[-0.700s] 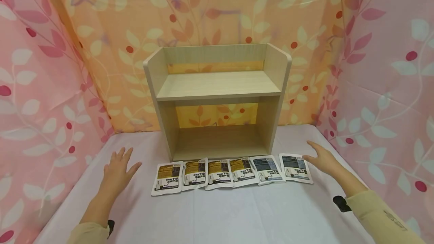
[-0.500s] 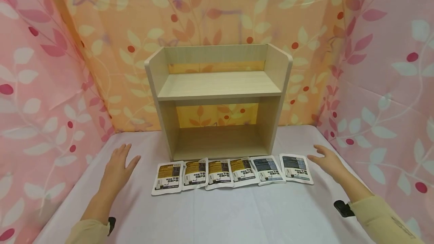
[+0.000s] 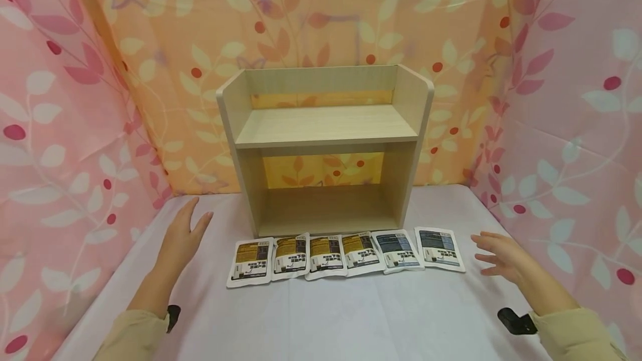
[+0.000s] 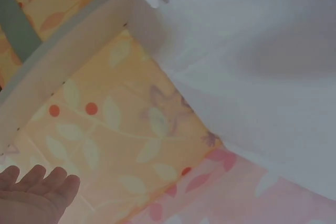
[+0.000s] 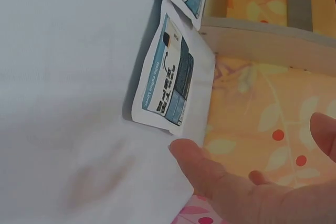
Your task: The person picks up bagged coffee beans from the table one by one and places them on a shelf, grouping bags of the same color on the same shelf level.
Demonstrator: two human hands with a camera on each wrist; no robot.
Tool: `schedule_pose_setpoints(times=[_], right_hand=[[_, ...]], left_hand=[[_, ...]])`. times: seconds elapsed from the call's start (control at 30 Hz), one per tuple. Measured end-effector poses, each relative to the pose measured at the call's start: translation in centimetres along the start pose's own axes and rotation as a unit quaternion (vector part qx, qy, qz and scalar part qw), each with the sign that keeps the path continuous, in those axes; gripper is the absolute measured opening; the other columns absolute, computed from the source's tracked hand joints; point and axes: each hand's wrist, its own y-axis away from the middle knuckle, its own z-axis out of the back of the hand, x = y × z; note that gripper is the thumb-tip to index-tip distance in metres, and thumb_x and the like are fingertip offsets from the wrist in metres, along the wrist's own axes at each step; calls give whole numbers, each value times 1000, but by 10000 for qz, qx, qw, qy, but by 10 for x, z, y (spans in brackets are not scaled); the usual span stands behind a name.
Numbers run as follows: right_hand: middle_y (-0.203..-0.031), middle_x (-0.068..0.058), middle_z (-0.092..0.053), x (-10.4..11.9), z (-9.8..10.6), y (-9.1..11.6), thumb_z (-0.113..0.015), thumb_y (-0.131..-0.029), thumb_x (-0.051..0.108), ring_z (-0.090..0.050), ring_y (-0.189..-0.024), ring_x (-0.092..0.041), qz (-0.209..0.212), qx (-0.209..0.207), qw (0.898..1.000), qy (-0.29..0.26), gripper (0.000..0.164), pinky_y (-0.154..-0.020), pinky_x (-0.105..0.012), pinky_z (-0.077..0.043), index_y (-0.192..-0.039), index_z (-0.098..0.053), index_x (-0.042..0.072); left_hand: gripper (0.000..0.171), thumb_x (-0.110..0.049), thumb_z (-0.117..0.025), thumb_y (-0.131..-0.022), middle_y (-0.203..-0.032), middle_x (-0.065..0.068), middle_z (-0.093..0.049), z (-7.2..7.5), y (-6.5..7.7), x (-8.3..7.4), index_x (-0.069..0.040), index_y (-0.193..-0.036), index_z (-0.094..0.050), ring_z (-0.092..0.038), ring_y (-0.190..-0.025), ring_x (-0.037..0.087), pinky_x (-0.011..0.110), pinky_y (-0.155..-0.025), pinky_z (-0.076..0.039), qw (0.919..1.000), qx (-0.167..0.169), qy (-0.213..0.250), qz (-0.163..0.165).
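Packets point(image 3: 326, 258), six of them, lie face up in a row on the white tablecloth point(image 3: 341, 322). Clock taken from the row's middle, head view, 12 pointing away from the person. Four gold packets point(image 3: 291, 258) run from the 9 o'clock end; two blue packets point(image 3: 398, 250) finish the row at 3 o'clock. Neighbours sit edge to edge or slightly overlapping, except the last two blue ones, where a wedge of cloth shows between their upper parts; cannot tell whether their lower corners touch.

Wooden shelf point(image 3: 326, 141), two-tiered, stands upright at 12 o'clock, its base just beyond the packets; contact between them cannot be told.

Left hand point(image 3: 181, 241): at 9 o'clock, near the end gold packet but apart from it. Fingers extended, thumb spread well away, holding nothing.

Right hand point(image 3: 506, 258): at 3 o'clock, near the end blue packet, cloth visible between. Fingers loosely spread, slightly bent, grasping nothing; the right wrist view shows a fingertip just beside that packet's end.

Beige sleeves point(image 3: 132, 336) on both arms. Orange backdrop point(image 3: 321, 15) at 12; pink curtains point(image 3: 55, 144) at about 10 and 2.
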Motion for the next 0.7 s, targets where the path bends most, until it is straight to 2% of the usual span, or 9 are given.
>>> schedule_pose_setpoints(times=[0.1,0.17,0.3,0.43,0.47,0.53,0.6,0.63,0.7], right_hand=[[-153,-34,14,-4,0,0,-42,-103,36,-3,-140,-52,-197,12,9976,-665,83,-104,-69,-18,-149,13,-5],[-153,-32,17,-7,1,0,-44,-102,36,-1,-141,-51,-301,43,9935,-1095,78,-105,-68,-17,-150,3,-6],[-154,-27,21,-13,2,0,-47,-102,34,2,-142,-48,-452,163,9818,-1837,57,-107,-66,-14,-137,-23,-4],[-155,-25,22,-19,4,-1,-48,-102,31,2,-143,-47,-529,214,9739,-2198,45,-108,-65,-14,-131,-31,2],[-155,-25,22,-21,5,-2,-48,-102,30,-2,-142,-47,-540,224,9730,-2232,45,-108,-64,-15,-132,-31,2],[-156,-26,19,-25,7,-2,-49,-102,28,-19,-137,-49,-558,243,9719,-2274,43,-108,-64,-17,-131,-32,2],[-155,-30,13,-28,10,-3,-52,-101,25,-40,-121,-46,-587,287,9702,-2333,38,-108,-63,-18,-126,-34,3],[-152,-34,5,-30,11,-3,-54,-100,23,-49,-111,-42,-615,256,9688,-2388,32,-108,-63,-19,-121,-40,4],[-145,-37,-8,-34,13,-3,-56,-99,20,-58,-94,-33,-644,345,9645,-2538,19,-108,-63,-19,-110,-48,6]], left_hand=[[60,-29,-49,-102,-142,37,-34,3,-4,-7,10,-144,-30,-30,-132,53,65,-105,-24,9996,-153,236,56],[60,-29,-49,-103,-140,39,-36,5,-6,-13,8,-146,-29,-33,-130,54,66,-104,-25,9991,-235,351,93],[61,-28,-49,-102,-139,39,-38,9,-13,-22,5,-149,-27,-37,-128,52,66,-101,-31,9976,-386,569,67],[62,-29,-49,-102,-146,33,-33,13,-20,-30,7,-148,-27,-38,-130,49,62,-102,-33,9955,-508,805,2],[63,-29,-49,-102,-148,32,-32,13,-22,-32,8,-148,-26,-38,-131,48,62,-102,-34,9947,-514,888,-8],[64,-29,-49,-102,-150,30,-30,13,-25,-36,8,-148,-26,-38,-131,48,62,-102,-33,9930,-512,1067,-30],[64,-28,-50,-102,-150,30,-29,13,-28,-40,7,-149,-25,-38,-131,48,62,-103,-33,9906,-508,1268,-69],[64,-27,-51,-102,-151,30,-29,13,-30,-42,5,-150,-24,-38,-131,48,61,-103,-33,9894,-499,1362,-61],[66,-27,-51,-102,-152,29,-27,13,-33,-47,2,-152,-20,-36,-133,47,61,-104,-32,9872,-435,1534,-30]])
